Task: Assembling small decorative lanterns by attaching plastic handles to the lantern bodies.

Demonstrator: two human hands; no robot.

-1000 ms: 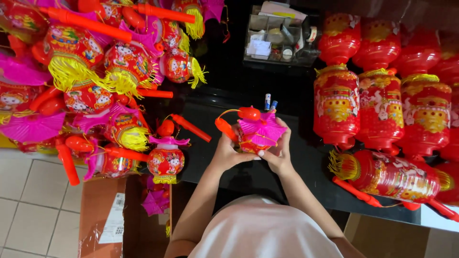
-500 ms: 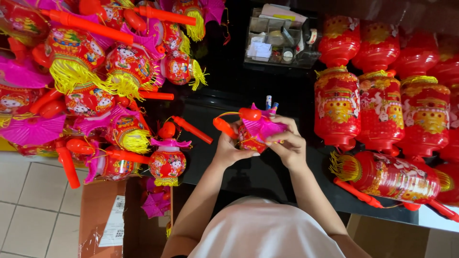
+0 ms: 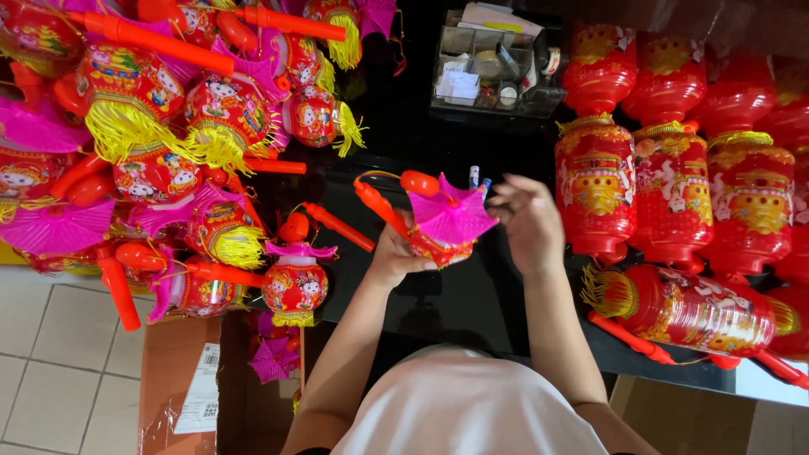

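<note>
Black glass makes up the counter [image 3: 455, 303] under my view, crowded on both sides with red paper goods. Over its middle I see a small lantern [image 3: 442, 227], red-bodied with a pink pleated top, held up off the counter. My left hand [image 3: 396, 257] is closed round its lower body from the left. My right hand [image 3: 529, 221] is just beside the pink top, fingers spread and loose, holding nothing; I cannot tell whether a fingertip touches the pleats. An orange handle [image 3: 383, 206] sticks out of the lantern toward the upper left. Two pens [image 3: 478, 179] stand just behind it. Toward the counter's back edge sits a clear organiser [image 3: 493, 63] full of small items. Along the right edge stand tall red lanterns [image 3: 666, 168], with one lying on its side [image 3: 695, 307] near the front right corner. Over the left edge spills a heap of tasselled lanterns [image 3: 168, 126], above a cardboard box [image 3: 181, 379] on the tiled floor.
</note>
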